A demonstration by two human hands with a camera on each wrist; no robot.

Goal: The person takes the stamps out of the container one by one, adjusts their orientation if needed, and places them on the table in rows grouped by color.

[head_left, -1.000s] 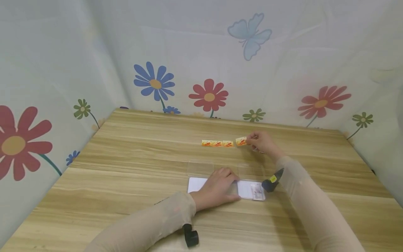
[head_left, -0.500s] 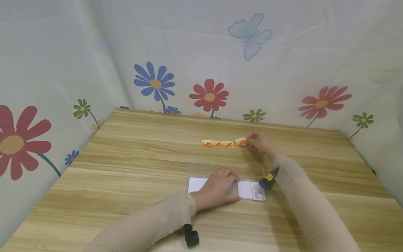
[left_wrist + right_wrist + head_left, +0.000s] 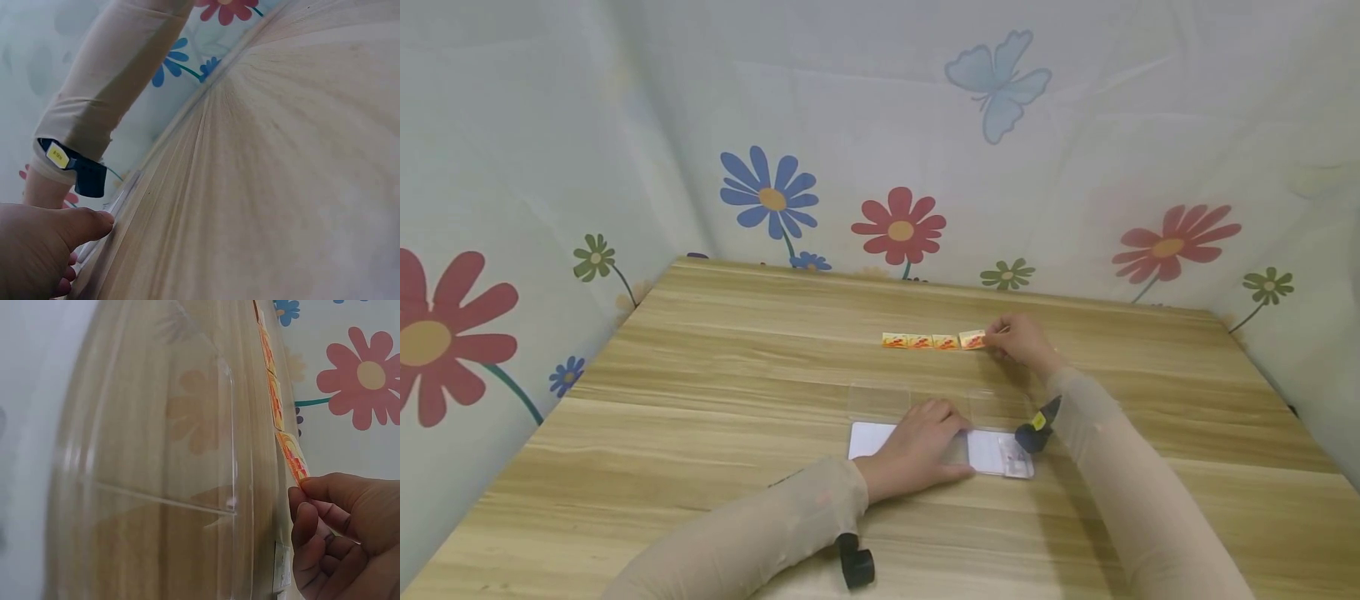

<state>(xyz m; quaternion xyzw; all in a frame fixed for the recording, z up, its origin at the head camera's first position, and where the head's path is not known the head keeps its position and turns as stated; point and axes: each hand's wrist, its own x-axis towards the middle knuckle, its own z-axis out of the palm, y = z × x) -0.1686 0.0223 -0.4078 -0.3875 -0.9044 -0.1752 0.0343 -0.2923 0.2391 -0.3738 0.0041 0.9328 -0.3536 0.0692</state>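
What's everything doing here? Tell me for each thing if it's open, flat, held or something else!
Right hand: pinching a card.
Pinched card: held, slightly askew at the row's right end.
Three other cards: lying flat in a row.
Left hand: resting across the clear plastic case.
Clear plastic case: looks open, clear part behind the white part.
Flowery cloth: hanging, a bit creased.

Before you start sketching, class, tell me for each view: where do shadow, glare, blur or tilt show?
Head view: the right sleeve casts a soft shadow on the table, and fine print on the cards is too soft to read; left wrist view: the tabletop tilts steeply, its nearest grain smeared; right wrist view: glare lines streak the clear plastic, with a pale blur at far left.
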